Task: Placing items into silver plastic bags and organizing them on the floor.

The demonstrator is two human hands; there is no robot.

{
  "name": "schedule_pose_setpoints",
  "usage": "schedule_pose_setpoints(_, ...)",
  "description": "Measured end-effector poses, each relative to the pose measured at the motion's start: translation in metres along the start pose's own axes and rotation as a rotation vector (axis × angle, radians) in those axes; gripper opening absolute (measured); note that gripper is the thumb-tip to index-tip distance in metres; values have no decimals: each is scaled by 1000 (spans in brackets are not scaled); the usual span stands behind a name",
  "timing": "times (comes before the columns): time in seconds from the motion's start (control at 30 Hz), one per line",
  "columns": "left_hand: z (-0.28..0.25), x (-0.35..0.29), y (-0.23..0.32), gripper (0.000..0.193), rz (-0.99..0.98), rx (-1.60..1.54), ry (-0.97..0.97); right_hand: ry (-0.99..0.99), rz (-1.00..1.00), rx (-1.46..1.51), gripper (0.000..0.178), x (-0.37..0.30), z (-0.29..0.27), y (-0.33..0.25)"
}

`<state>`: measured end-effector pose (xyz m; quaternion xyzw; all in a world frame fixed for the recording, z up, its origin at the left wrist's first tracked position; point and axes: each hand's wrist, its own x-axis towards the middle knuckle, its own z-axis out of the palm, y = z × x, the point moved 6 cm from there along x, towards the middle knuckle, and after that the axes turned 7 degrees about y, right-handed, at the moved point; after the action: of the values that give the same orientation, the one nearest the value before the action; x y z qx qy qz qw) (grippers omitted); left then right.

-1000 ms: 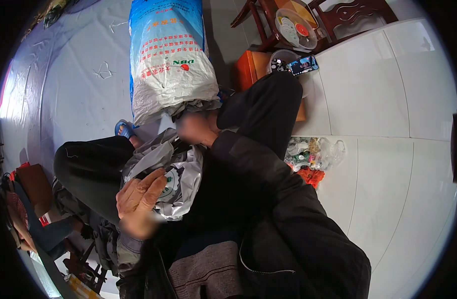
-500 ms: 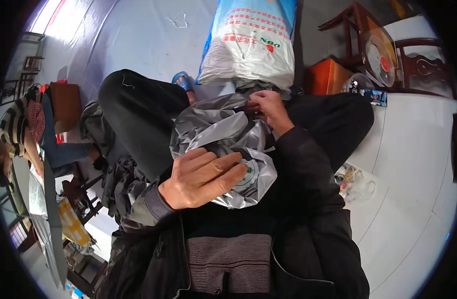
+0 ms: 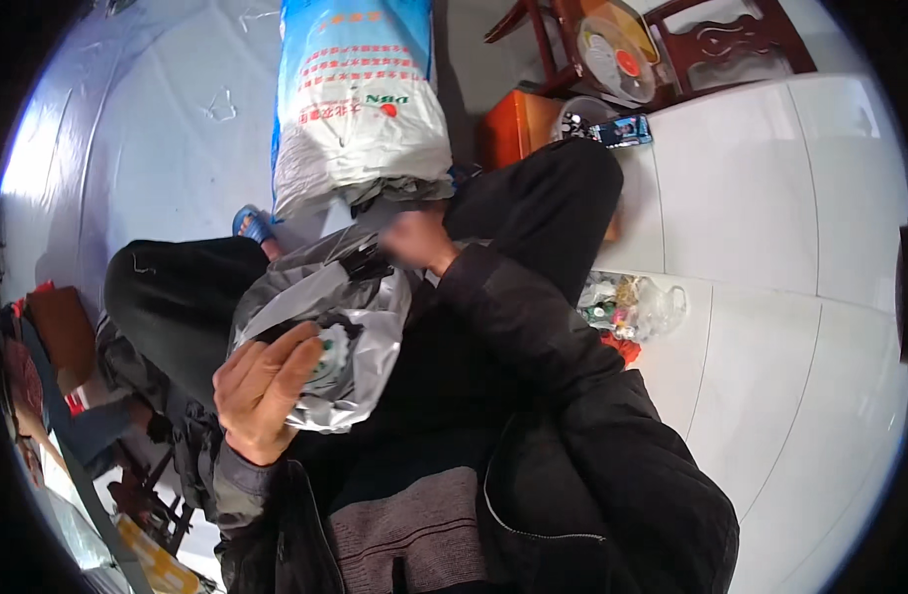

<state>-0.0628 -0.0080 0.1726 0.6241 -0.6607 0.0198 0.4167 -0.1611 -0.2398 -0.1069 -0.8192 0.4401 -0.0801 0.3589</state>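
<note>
A shiny silver-grey crinkled sheet [image 3: 365, 332] lies bunched over my lap, with a round white and green mark showing on it. My left hand [image 3: 266, 396] is closed at its near left side, thumb and fingers bent onto the folds by the round mark. At the far edge, my right hand [image 3: 419, 241] is beside a dark strip [image 3: 365, 262] among the folds; its fingers are smeared, so its grip cannot be made out. Just beyond, dark grey folded material [image 3: 399, 190] pokes out of the mouth of a blue and white woven sack [image 3: 375, 148].
To the right, a phone [image 3: 622, 131] leans by a clear tub next to an orange-brown box [image 3: 513, 127]. Wooden chairs [image 3: 731, 40] stand behind. A clear plastic bag of small items [image 3: 632, 305] lies on the tiles. Another person's leg [image 3: 102, 426] shows at left.
The view has swung to the right, so everything sits farther left in it. My left hand stays on the silver sheet. My right hand is now blurred at the sheet's far edge.
</note>
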Motion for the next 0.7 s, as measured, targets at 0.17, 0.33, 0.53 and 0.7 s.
schedule_pose_setpoints(0.17, -3, 4, -2, 54, -51, 38, 69, -271, -56, 51, 24, -1, 7, -5)
schedule_pose_setpoints(0.33, 2, 6, 4, 54, -50, 23, 44, -242, -12, 520, 18, 3, -8, -22)
schedule_pose_setpoints(0.53, 18, 14, 11, 50, -43, -28, -95, -140, 336, 1069, 15, 6, -12, -29)
schedule_pose_setpoints(0.7, 48, 16, 15, 44, -70, -35, -206, -3, 203, 952, 12, 1, -23, -53)
